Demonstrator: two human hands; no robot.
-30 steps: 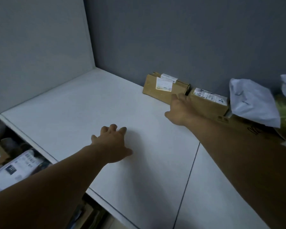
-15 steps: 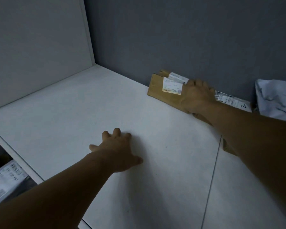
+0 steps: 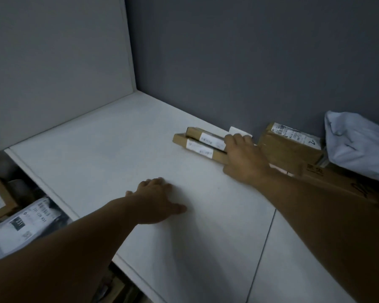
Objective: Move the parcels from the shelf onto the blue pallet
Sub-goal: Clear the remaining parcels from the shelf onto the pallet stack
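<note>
White shelf board (image 3: pixel 118 149), grey back wall (image 3: pixel 249 62), dim light. Two slim cardboard parcels (image 3: pixel 181 139) lie flat side by side near the back wall, long and narrow, plain brown; the rear one sits slightly higher and overlaps the front one. Each carries a white shipping label (image 3: pixel 200 148) with small barcode-type print, too blurred to read. Right hand (image 3: pixel 244 160) clasps across their right ends: fingers over the top to the far edge, thumb at the near side. Left hand (image 3: pixel 155 200) lies flat on the bare shelf, fingers straight, holding nothing, well apart from the parcels. Just right of the right hand is a chunkier cardboard box (image 3: pixel 289 149); its white label has unreadable print plus what looks like a handwritten "2". A crumpled pale poly mailer (image 3: pixel 359 147) is at far right, resting on a long carton (image 3: pixel 337 182) with dark printed characters I can't make out. Lower left, below the shelf, is a labelled mailer (image 3: pixel 20 226) with a barcode and what looks like "231".
</note>
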